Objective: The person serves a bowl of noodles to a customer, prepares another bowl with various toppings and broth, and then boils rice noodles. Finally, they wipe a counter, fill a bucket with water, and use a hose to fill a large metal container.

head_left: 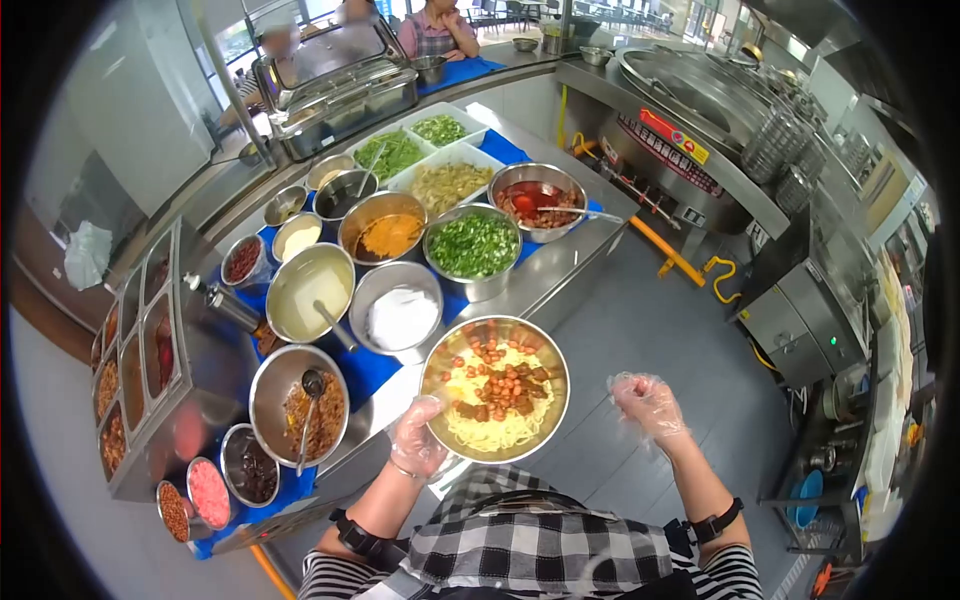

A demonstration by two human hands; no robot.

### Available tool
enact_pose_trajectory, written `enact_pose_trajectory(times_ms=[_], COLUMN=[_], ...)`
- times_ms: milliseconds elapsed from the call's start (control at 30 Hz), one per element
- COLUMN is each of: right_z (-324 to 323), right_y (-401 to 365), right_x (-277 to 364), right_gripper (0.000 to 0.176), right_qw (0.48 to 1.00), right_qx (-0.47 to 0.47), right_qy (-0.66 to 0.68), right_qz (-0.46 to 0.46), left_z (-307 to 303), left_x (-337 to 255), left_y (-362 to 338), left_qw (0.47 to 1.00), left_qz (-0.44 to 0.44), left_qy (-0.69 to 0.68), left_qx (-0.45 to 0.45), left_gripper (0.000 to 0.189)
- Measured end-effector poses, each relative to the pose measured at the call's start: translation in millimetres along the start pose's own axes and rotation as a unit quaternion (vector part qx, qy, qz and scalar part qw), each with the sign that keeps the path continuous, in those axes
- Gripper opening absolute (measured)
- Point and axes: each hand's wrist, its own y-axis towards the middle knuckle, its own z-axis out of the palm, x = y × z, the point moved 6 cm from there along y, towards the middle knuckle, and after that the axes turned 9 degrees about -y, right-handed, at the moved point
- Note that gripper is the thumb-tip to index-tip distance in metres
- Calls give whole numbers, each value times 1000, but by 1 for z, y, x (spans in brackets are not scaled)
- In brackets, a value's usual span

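My left hand (418, 438), in a clear plastic glove, grips the left rim of a metal bowl (433, 352) in front of my body. Pale noodles (480, 428) fill the bowl, topped with peanuts (497, 388) and a dark brown sauce (522, 397). Out to the right, above the floor, is my right hand (645, 402), also gloved. Its fingers are curled together, and whatever they may hold is hidden. Just beyond the noodle bowl stand a bowl of white powder (402, 308) and a bowl of chopped green onion (473, 244).
A steel counter (560, 262) carries several ingredient bowls, including minced topping (318, 425) with a ladle and red chili oil (530, 195) with a spoon. White trays (487, 150) hold chopped vegetables. A large cooker (690, 90) stands right. Across the counter are other people (437, 35).
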Motion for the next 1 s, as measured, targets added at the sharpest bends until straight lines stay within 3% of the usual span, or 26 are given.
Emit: enact_pose_trajectory(times_ms=[100, 233, 333, 367, 400, 500, 700, 767, 1000], right_z=[-27, -39, -22, -15, -5, 24, 104, 140, 281], right_y=[55, 143, 213, 239, 272, 356, 490, 528, 638], right_x=[3, 86, 164, 188, 212, 260, 339, 361, 372], right_gripper=[11, 11, 10, 10, 14, 20, 24, 23, 21], right_qw=[999, 992, 981, 972, 945, 902, 822, 748, 654], right_qx=[-6, 11, 68, 101, 123, 151, 120, 53, 107], right_qy=[38, 35, -12, -26, -72, -187, -280, -389, -544], right_qz=[-37, -117, -182, -213, -295, -358, -481, -534, -515], left_z=[19, 12, 30, 41, 43, 54, 56, 56, 47], left_x=[1, -41, -79, -89, -102, -134, -182, -188, -186], left_y=[40, 91, 129, 142, 156, 174, 199, 201, 206], left_qw=[1000, 991, 976, 973, 969, 937, 897, 880, 816], left_qz=[12, 111, 214, 228, 245, 339, 432, 461, 541], left_qy=[8, -16, 14, 18, 14, 26, 3, 11, 2], left_qx=[-3, -67, -48, -34, -38, -83, -91, -109, -204], left_gripper=[55, 32, 38, 48, 57, 58, 57, 57, 59])
